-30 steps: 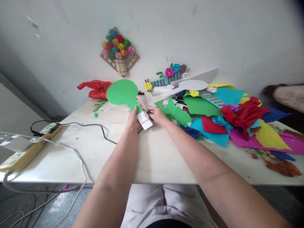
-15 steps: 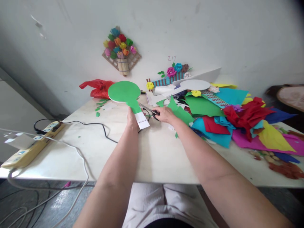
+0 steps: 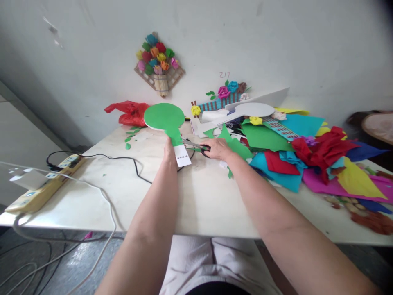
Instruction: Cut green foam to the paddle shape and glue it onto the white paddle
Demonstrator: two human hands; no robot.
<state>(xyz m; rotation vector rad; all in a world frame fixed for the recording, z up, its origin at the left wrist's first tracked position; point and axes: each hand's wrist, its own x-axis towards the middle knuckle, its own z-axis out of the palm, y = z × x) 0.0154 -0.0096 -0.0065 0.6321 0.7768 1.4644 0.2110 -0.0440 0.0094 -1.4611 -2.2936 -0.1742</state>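
My left hand (image 3: pixel 169 152) is closed on the handle of a paddle-shaped cutout (image 3: pixel 164 116), a round green paper face on white board. Its lower handle end is bare white with a row of small dark marks. In my right hand (image 3: pixel 217 148) is a pair of scissors (image 3: pixel 205 149), fingers through the black loops. The blades point left, the tips close to the green edge of the handle; whether they touch it I cannot tell. Green paper scraps (image 3: pixel 233 144) lie just beyond my right hand. The left fingers are mostly hidden behind the cutout.
A yellow power strip (image 3: pixel 46 184) with cables lies at the table's left. Coloured paper sheets (image 3: pixel 294 172) are heaped on the right. A white paddle-shaped board (image 3: pixel 253 110) and a red plastic bag (image 3: pixel 130 113) stand near the wall, where a flower ornament (image 3: pixel 160 65) hangs.
The cutout has turned slightly, its handle now more upright. My right hand has shifted a little with the scissors, which look slightly more open. The whole view has moved slightly.
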